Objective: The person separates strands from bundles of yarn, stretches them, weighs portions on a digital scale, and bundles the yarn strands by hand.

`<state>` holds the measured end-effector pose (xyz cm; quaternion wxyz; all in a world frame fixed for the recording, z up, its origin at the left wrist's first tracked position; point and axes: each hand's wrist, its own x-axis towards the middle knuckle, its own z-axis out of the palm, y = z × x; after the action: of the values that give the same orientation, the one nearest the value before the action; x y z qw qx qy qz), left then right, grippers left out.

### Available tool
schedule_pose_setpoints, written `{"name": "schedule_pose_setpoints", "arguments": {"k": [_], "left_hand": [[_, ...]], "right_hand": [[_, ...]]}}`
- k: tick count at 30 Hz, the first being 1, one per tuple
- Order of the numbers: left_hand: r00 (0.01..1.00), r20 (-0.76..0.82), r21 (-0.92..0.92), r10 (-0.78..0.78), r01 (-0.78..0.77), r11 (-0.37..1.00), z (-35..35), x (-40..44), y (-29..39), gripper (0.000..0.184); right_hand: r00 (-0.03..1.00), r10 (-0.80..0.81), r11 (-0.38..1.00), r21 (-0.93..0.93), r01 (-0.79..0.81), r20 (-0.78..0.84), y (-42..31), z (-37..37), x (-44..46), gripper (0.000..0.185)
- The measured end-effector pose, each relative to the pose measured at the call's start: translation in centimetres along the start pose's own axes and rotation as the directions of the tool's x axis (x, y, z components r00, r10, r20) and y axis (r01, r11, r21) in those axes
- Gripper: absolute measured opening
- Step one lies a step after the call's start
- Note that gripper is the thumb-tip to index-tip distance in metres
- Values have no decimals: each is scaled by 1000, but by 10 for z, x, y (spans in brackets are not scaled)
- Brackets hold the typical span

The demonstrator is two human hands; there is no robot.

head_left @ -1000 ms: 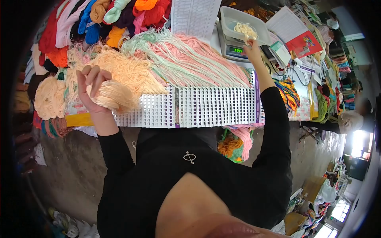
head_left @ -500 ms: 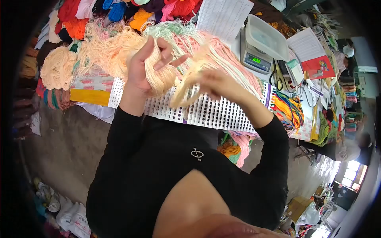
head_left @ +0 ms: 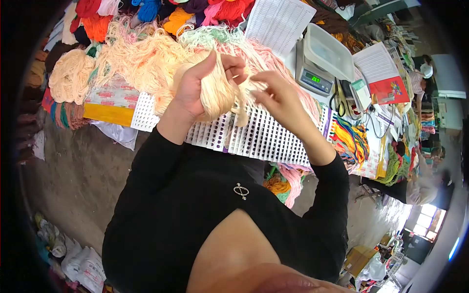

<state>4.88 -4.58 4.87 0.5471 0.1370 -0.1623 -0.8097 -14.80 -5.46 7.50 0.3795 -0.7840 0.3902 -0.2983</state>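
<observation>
My left hand (head_left: 195, 88) is wrapped around a thick skein of pale peach yarn (head_left: 215, 95), thumb up and fingers curled over its far side. A loose end of the skein hangs down beside those fingers, above the white punched cards. Just to its right, my right hand (head_left: 278, 97) hovers with fingers bent but apart, and I see nothing gripped in it. Under and behind both hands lies a heap of loose peach yarn (head_left: 141, 58), beside pink and pale green strands (head_left: 215, 36).
White cards with rows of holes (head_left: 268, 136) line the table's near edge. At the right stand a digital scale (head_left: 315, 80) with a clear plastic tub (head_left: 330, 51), scissors (head_left: 340, 100) and a red-and-white booklet (head_left: 386, 78). Colourful yarn bundles (head_left: 97, 29) fill the back.
My right hand has released the loop of peach yarn it was drawing out and has lifted slightly to the right. My left hand has shifted right with the skein. The scale's digits differ.
</observation>
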Motion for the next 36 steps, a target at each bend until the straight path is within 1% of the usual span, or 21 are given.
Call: {"name": "schedule_pose_setpoints", "arguments": {"k": [1,2,3,6,9,10,12,13,14,15,16,17,20,23,25,27,30,31,33,34,36], "left_hand": [[995,92,-46,49,-45,998,-2,5,-6,40],[994,86,31,72,-74,997,-2,8,-11,41],[992,82,108,92,-100,989,0,10,-14,41],[981,169,110,-95,77,991,7,8,-21,43],[989,128,156,-72,51,986,9,7,-28,45],[995,90,159,-36,21,987,11,6,-27,46],[999,39,132,-25,20,991,10,4,-23,46],[1000,-8,104,-27,28,994,10,3,-22,46],[999,-24,97,-22,25,995,13,3,-22,46],[999,-23,97,-24,26,995,7,5,-23,46],[994,80,43,-70,67,997,-5,8,-24,45],[977,183,-6,-110,113,994,-3,9,-23,45],[991,72,54,-110,106,993,15,7,-28,44],[989,104,111,-100,89,990,13,10,-34,43],[989,101,110,-108,96,989,15,10,-34,43],[989,-95,-2,-109,109,994,23,7,-29,42],[998,-41,79,-57,60,995,13,8,-28,42],[998,-41,77,-56,60,995,5,10,-30,42],[979,146,48,-142,136,990,-7,13,-31,42],[979,146,47,-141,135,990,-10,13,-34,42],[993,57,145,-106,97,985,8,12,-35,40]], "right_hand": [[999,24,999,47,-21,-48,-1,-3,-1,18],[994,50,995,96,-41,-97,-9,-4,0,16],[999,43,984,172,-39,-19,-12,-4,0,15],[990,-125,991,48,128,-61,-6,11,5,12],[992,-100,995,-31,98,-75,-4,16,6,10],[977,-183,981,-86,174,-113,-3,16,8,8],[986,-64,998,-12,62,-153,-2,15,6,7],[992,22,996,93,-11,-122,-1,12,6,9],[986,145,937,330,-111,-79,-5,10,7,10],[968,253,814,543,-207,-10,-9,7,8,11],[953,302,730,633,-259,42,-5,6,9,16],[952,304,729,633,-260,40,-5,7,8,16],[959,272,762,593,-262,74,-4,11,8,18],[975,223,898,385,-214,21,4,16,5,16],[978,205,921,345,-179,-40,10,16,3,14],[979,179,956,250,-150,-96,12,14,3,11],[977,201,866,479,-143,-71,9,14,3,12],[977,201,866,478,-144,-70,7,13,4,12],[942,336,654,717,-243,13,3,10,5,14],[950,312,678,699,-230,11,3,12,5,16],[980,196,854,487,-182,21,11,16,3,16]]}}
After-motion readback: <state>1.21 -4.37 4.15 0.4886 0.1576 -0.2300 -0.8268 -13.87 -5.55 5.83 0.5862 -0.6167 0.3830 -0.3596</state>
